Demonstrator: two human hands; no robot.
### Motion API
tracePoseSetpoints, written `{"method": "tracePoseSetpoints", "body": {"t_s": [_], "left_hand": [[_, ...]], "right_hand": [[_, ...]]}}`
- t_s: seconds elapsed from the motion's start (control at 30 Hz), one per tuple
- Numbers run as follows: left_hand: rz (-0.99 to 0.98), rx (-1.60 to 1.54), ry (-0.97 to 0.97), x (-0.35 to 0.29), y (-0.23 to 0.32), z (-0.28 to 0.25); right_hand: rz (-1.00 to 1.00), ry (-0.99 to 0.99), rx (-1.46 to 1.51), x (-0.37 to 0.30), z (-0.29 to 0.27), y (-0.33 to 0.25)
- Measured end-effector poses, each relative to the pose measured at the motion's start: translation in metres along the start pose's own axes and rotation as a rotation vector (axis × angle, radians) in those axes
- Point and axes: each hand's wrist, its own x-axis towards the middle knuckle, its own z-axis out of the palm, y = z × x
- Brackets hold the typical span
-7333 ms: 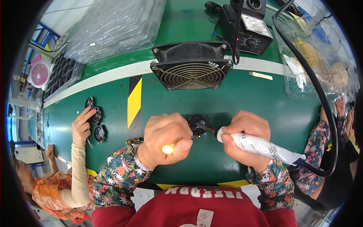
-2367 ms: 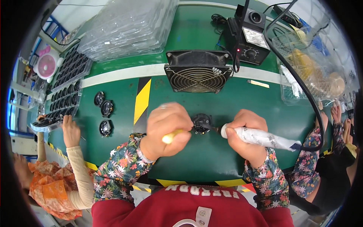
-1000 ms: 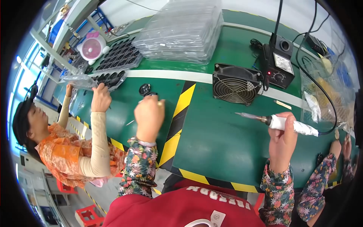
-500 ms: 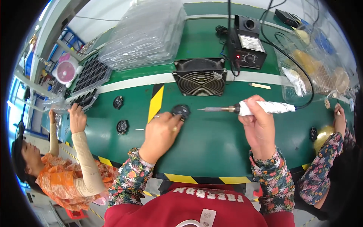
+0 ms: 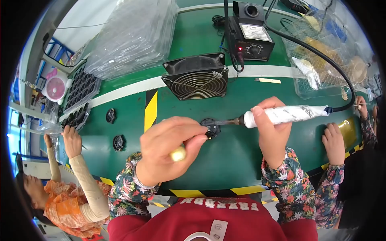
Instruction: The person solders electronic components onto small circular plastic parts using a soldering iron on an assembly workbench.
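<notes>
Nearest us, below a red top with pale lettering, the bench edge wears black-and-yellow striped tape (image 5: 185, 193). Beyond it spreads the bench top (image 5: 225, 168), smooth, green and faintly glossy.

Our floral-printed sleeves lead up to both hands. The left hand (image 5: 167, 150) is curled closed around a pale yellow thing (image 5: 177, 154) with a rounded end, its fingertips at the left edge of a round black part (image 5: 210, 130) (whether they pinch anything fine, we cannot tell). That part lies on the green surface between our hands. The right hand (image 5: 273, 130) grips a soldering iron (image 5: 295, 114), its handle wrapped in crinkled white material; the slim metal end points left, over the part.

To our left lie two more black discs (image 5: 115, 129), apart from each other, near a co-worker's cream sleeve (image 5: 90, 197).

Farther on stands a boxy black fan (image 5: 197, 82) with concentric wire rings, at a flat white strip (image 5: 128, 91) crossing the bench. Behind, we see a black soldering station (image 5: 251, 44) with a red light and knob, and a stack of clear, glossy plastic trays (image 5: 132, 40) before a pale wall.
</notes>
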Motion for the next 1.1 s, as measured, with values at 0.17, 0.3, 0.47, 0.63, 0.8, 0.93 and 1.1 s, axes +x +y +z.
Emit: {"method": "tracePoseSetpoints", "body": {"t_s": [0.17,0.3,0.47,0.63,0.8,0.93,1.1], "left_hand": [[-0.037,-0.164,0.107,-0.005,-0.024,0.01],[-0.004,-0.21,0.073,-0.015,-0.045,0.018],[-0.034,-0.243,0.025,-0.02,-0.05,0.025],[0.006,-0.239,0.045,-0.021,-0.052,0.026],[0.054,-0.24,0.05,-0.019,-0.053,0.028],[0.03,-0.21,0.0,-0.017,-0.045,0.027],[-0.079,-0.208,0.022,-0.017,-0.046,0.027]], "right_hand": [[-0.074,-0.111,-0.112,-0.003,0.005,0.002],[-0.089,-0.153,-0.138,-0.004,0.006,0.006],[-0.164,-0.186,-0.301,-0.001,0.006,0.009],[-0.19,-0.208,-0.302,-0.002,0.008,0.01],[-0.121,-0.192,-0.264,-0.003,0.008,0.01],[-0.162,-0.195,-0.306,-0.002,0.007,0.013],[-0.171,-0.214,-0.319,-0.002,0.008,0.017]]}}
